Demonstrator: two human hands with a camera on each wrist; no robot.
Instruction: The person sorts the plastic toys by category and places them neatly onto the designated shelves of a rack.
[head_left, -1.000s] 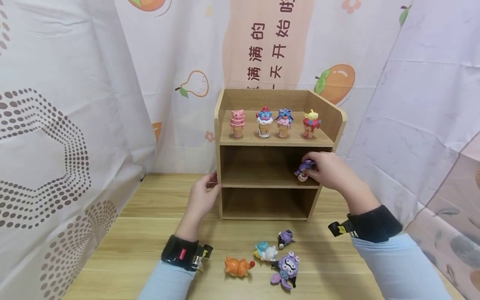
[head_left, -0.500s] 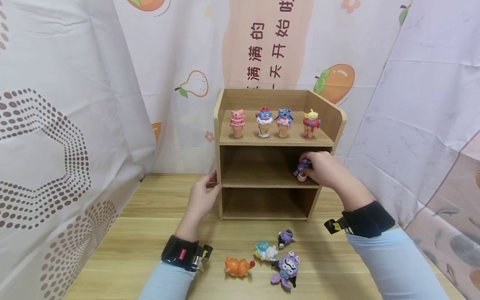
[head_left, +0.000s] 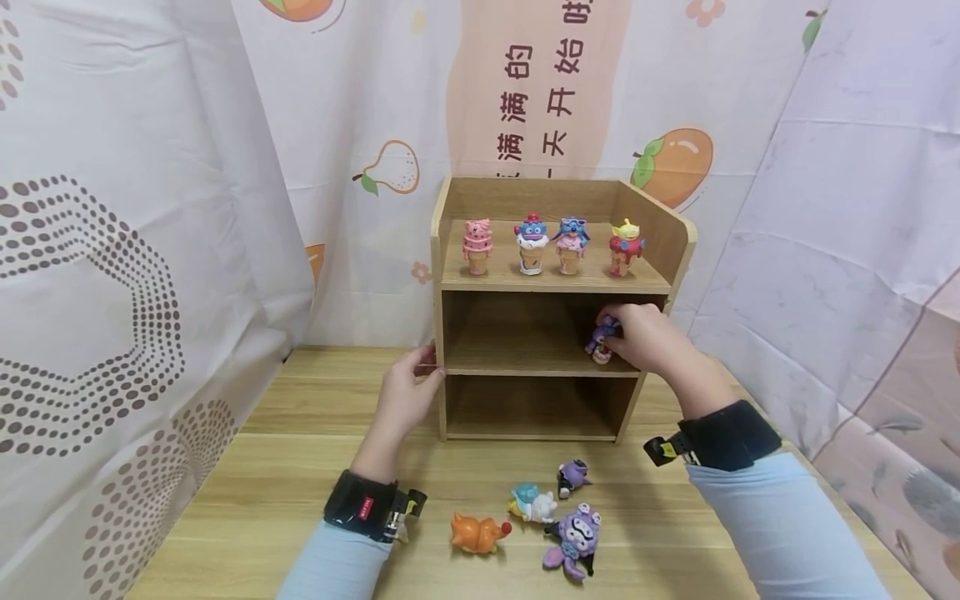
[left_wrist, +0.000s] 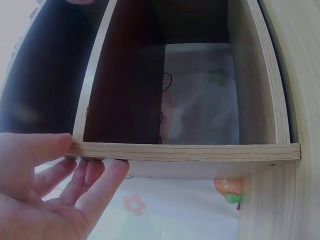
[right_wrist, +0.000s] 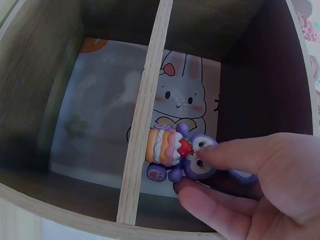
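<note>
A small wooden shelf unit (head_left: pixel 435 333) stands on the table. My right hand (head_left: pixel 645 337) reaches into the right end of its middle shelf and pinches a purple figurine (head_left: pixel 602 340) that rests on the shelf board. In the right wrist view the purple figurine (right_wrist: pixel 180 152) carries a striped cake, with my fingers (right_wrist: pixel 235 155) on its head and side. My left hand (head_left: pixel 408 392) holds the unit's left side panel at middle-shelf height; the left wrist view shows my thumb on the panel edge (left_wrist: pixel 190 151) and my fingers (left_wrist: pixel 95 182) behind it.
Several ice-cream-cone figurines (head_left: pixel 531 244) line the top shelf. On the table in front lie an orange figurine (head_left: pixel 476 533), a white and blue one (head_left: pixel 532 503), a small purple one (head_left: pixel 573 477) and a larger purple one (head_left: pixel 573 537). Printed curtains hang close around.
My right hand has pushed the purple figurine slightly left and deeper along the middle shelf. The left hand has stayed on the side panel.
</note>
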